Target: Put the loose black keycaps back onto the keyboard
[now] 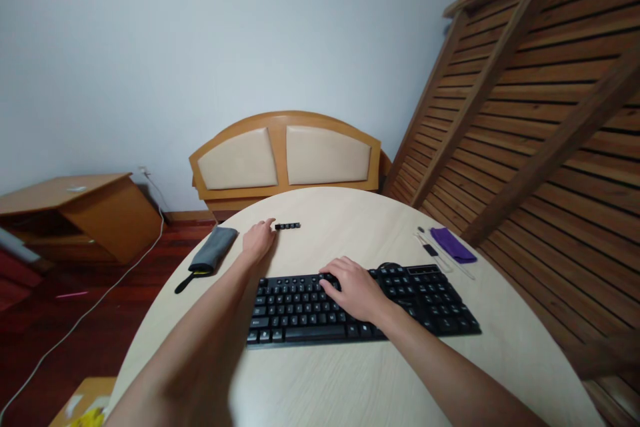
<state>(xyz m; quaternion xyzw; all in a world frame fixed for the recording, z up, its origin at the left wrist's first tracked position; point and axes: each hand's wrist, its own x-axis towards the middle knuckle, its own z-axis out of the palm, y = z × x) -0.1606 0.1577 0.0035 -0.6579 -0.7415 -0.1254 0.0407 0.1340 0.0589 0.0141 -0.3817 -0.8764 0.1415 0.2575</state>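
My left hand reaches to the back left of the round table, palm down, its index finger stretched out. Its fingertips are at the left end of a short row of small black keycaps; whether they touch is too small to tell. A black keyboard lies flat in front of me. Over its upper middle rests my right hand, fingers bent and thumb apart from the index finger, with dark keys showing between them. The keys under the palm are hidden.
A grey pouch with a black strap lies at the table's left edge. On the right are a purple cloth and a white cord. Beyond the table stand a wooden headboard and slatted wooden panels.
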